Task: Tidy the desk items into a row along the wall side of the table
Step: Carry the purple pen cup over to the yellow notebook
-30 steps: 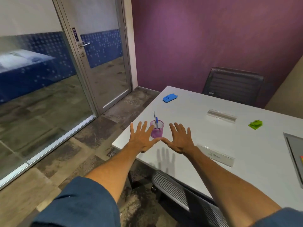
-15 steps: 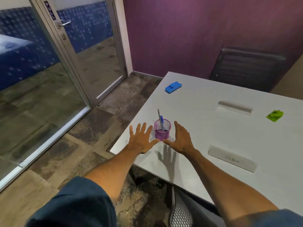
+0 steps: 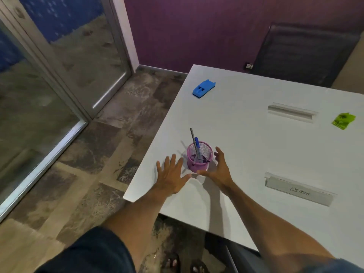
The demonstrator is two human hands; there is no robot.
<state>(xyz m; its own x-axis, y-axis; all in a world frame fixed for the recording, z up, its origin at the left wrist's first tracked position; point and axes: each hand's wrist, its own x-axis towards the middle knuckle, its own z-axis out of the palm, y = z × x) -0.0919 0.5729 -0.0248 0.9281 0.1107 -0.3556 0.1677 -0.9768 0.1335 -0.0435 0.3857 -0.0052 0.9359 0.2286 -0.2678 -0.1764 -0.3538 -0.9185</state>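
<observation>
- Pen cup (image 3: 199, 157), pink mesh, near left edge of table (image 3: 256, 150), between both hands.
- Left hand (image 3: 171, 175) splayed, right hand (image 3: 218, 168) loosely curved beside it, gripping nothing.
- Wallward: blue eraser (image 3: 203, 88), clear sign holder (image 3: 292, 113), green plastic piece (image 3: 343, 120); labelled nameplate (image 3: 299, 191) off right.

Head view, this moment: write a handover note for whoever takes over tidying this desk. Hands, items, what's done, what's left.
Left hand: open, fingers spread, just left of the pink pen cup; holds nothing.
Right hand: open, fingers loosely curved beside the cup's right side; no grip yet.
Items on the table: cup upright with pens, near the front-left corner; blue block near the far-left corner; clear holder and green item further right; labelled name plate nearer the front.
Done: no row formed.
Left: move the cup, then the others, to the purple wall side.
</observation>
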